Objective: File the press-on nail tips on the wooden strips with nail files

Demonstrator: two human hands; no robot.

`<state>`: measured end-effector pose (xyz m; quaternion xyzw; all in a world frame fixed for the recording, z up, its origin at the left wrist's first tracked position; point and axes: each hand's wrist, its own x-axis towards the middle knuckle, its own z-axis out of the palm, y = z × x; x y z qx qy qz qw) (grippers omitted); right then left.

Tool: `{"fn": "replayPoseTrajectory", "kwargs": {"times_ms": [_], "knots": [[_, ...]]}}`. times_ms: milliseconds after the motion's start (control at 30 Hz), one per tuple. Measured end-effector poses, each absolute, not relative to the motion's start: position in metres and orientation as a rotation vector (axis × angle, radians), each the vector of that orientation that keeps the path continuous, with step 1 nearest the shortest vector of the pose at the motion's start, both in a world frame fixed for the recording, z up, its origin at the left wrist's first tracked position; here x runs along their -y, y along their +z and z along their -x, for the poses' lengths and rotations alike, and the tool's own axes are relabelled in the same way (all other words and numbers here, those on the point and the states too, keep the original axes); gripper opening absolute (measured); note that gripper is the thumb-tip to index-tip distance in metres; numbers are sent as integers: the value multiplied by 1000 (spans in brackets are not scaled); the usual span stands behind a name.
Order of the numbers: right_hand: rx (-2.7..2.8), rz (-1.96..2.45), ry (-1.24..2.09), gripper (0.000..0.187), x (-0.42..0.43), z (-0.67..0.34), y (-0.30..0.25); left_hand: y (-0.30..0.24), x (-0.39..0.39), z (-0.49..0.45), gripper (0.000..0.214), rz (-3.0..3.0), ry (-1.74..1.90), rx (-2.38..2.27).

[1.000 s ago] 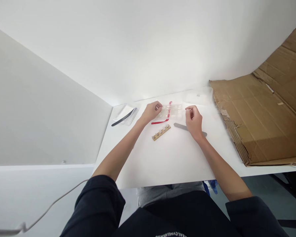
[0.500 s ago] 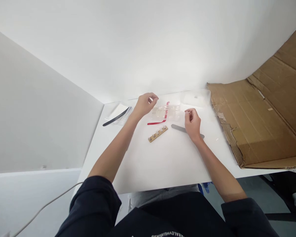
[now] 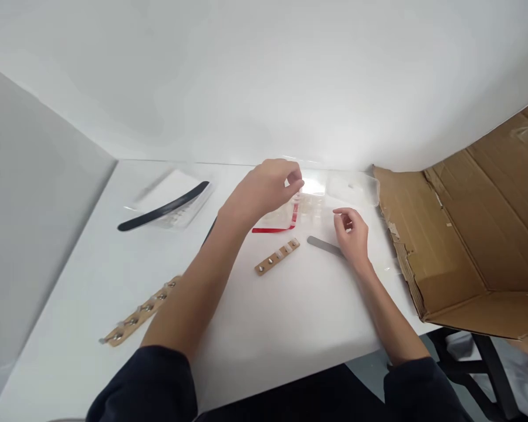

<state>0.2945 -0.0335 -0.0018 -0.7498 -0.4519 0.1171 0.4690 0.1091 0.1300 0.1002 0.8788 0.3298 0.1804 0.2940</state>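
Note:
My left hand (image 3: pixel 273 184) hovers over the back of the table beside a clear plastic case (image 3: pixel 310 205) with a red strip (image 3: pixel 270 230) along it. Its thumb and forefinger come together; anything between them is too small to make out. My right hand (image 3: pixel 352 234) is also curled in a pinch, above a grey nail file (image 3: pixel 323 245), and what it holds, if anything, cannot be told. Between my hands lies a wooden strip (image 3: pixel 278 257) with a row of small metal posts and pale nail tips. A second such strip (image 3: pixel 143 312) is partly covered by my left forearm.
A curved black nail file (image 3: pixel 165 206) lies across a clear packet (image 3: pixel 180 214) at the left. Behind my right hand is a translucent tray (image 3: pixel 354 187). A large open cardboard box (image 3: pixel 449 246) takes up the right side. White walls rise behind and left.
The view has shifted, and a second wooden strip now shows at the left. My left hand has moved rightward over the clear case; my right hand keeps its pinch near the grey file.

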Motion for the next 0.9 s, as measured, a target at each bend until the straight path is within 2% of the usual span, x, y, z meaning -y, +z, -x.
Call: {"fn": "replayPoseTrajectory", "kwargs": {"times_ms": [267, 900], "knots": [[1691, 2109, 483, 19, -17, -321, 48, 106, -140, -98, 18, -2291, 507, -812], [1870, 2221, 844, 14, -27, -323, 57, 110, -144, -95, 20, -2292, 474, -825]]}}
